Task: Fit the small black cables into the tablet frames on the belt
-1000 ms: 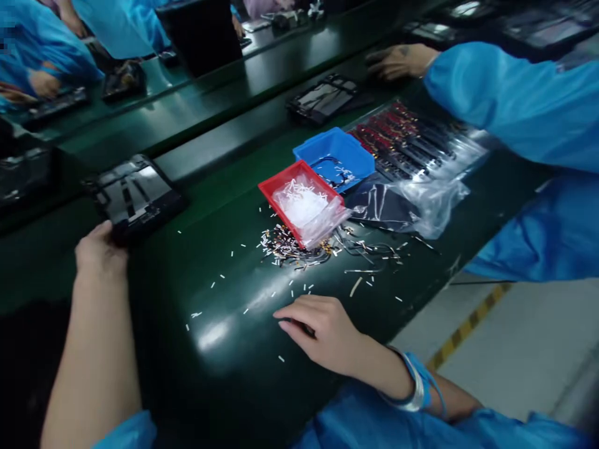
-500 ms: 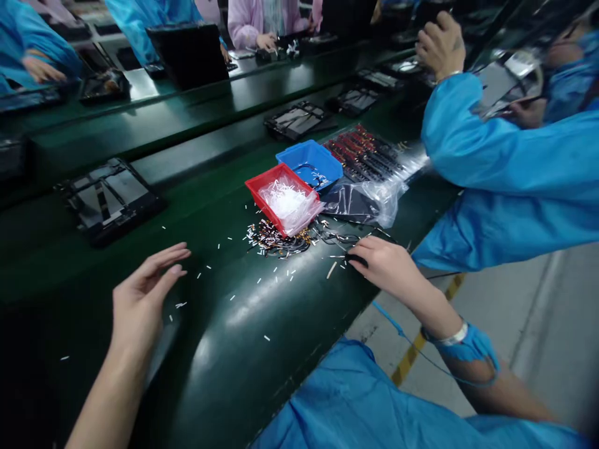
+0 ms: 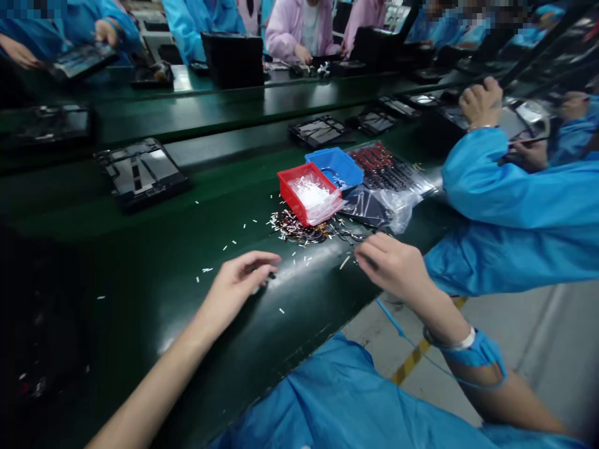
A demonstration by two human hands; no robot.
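My left hand (image 3: 241, 280) hovers low over the green bench, fingers curved with a gap to the thumb, and nothing shows in it. Some way to its right, my right hand (image 3: 393, 265) is closed near the bench edge, around dark, slim tweezers (image 3: 370, 262) mostly hidden by the blurred fingers. Beyond both hands lies a pile of small cables (image 3: 299, 229) with white and gold ends. Against it leans a red bin (image 3: 294, 198) holding a plastic bag of tiny white tubes (image 3: 312, 192). Loose white tubes lie scattered on the bench around my left hand.
Behind the red bin sits a blue bin (image 3: 344, 165). Bagged red and black cables (image 3: 384, 165) lie to its right, by a dark plastic pouch (image 3: 374, 209). An opened tablet-like device (image 3: 143, 171) rests at the left. A co-worker's blue sleeve (image 3: 519, 187) reaches in from the right.
My left hand has moved right, closer to the cable pile. My right hand has stayed near the bench edge; the tweezers' tips no longer show clearly. The view has turned left.
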